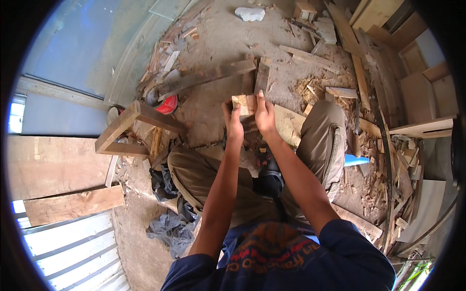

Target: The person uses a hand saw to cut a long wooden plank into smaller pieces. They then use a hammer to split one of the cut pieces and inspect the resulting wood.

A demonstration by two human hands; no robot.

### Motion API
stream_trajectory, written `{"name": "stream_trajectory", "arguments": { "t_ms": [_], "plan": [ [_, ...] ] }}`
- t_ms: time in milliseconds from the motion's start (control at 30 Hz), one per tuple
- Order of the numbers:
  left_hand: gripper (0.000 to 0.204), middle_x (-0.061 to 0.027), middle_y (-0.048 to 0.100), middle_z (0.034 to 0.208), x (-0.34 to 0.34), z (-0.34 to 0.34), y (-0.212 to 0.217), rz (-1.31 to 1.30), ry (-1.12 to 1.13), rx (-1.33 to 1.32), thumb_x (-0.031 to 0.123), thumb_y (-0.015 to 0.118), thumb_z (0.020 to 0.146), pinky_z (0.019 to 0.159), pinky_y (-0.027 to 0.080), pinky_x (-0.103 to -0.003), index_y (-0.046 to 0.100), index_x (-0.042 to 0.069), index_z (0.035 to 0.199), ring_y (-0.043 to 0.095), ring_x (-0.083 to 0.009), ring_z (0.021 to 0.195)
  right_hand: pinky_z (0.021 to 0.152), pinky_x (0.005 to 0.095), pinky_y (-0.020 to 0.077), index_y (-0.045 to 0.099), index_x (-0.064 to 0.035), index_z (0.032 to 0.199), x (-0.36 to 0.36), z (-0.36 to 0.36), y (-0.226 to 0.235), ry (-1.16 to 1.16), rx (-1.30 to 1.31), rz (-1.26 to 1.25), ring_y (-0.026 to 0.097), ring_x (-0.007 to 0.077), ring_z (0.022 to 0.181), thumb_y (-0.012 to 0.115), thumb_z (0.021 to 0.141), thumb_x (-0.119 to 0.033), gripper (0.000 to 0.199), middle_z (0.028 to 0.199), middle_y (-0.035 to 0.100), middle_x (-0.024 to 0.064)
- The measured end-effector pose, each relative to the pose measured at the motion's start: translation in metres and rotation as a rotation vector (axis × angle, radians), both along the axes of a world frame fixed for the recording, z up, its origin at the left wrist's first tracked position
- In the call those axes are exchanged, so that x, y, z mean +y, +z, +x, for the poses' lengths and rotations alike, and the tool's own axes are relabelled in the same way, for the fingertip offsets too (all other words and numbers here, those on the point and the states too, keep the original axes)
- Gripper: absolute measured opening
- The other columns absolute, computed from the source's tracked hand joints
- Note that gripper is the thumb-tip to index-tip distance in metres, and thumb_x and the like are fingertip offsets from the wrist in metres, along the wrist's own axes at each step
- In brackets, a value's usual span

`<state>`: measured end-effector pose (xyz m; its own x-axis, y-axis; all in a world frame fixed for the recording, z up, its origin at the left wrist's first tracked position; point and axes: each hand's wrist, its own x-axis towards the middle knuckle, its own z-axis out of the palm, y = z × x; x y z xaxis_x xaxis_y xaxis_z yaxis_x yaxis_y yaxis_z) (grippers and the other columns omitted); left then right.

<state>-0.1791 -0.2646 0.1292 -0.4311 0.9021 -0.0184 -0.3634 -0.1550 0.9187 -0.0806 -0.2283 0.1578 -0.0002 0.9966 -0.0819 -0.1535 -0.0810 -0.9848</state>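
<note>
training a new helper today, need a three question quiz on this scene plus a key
1. What do the left hand and right hand hold between them?
A) a handsaw
B) a wooden block
C) a glass bottle

2. True or false: the red container is to the left of both hands.

3. Fill in the blank: the pointed blue object lies beside the person's ____ leg.

Key: 1. B; 2. True; 3. right
</note>
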Motion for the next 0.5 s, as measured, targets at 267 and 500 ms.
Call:
{"name": "stream_trajectory", "arguments": {
  "t_ms": [267,500],
  "plan": [
    [0.042,-0.0064,0.051,0.121,-0.004,-0.001,0.001,0.060,-0.031,-0.055,0.021,0.060,0.091,0.104,0.032,-0.032,0.047,0.005,0.128,0.046,-0.0163,0.114,0.059,0.0279,0.0300,0.045,-0.0045,0.073,-0.008,-0.001,0.006,-0.077,0.018,-0.011,0.032,0.0086,0.069,0.041,0.105,-0.039,0.048,0.070,0.037,-0.0043],
    [0.047,-0.0071,0.051,0.125,-0.010,0.000,0.004,0.059,-0.027,-0.081,0.022,0.061,0.091,0.103,0.033,-0.031,0.046,0.004,0.131,0.047,-0.0164,0.115,0.057,0.0281,0.0296,0.049,-0.0027,0.074,-0.011,-0.003,0.010,-0.075,-0.030,0.017,0.033,0.0076,0.067,0.041,0.106,-0.037,0.048,0.070,0.040,-0.0043]
  ]
}}
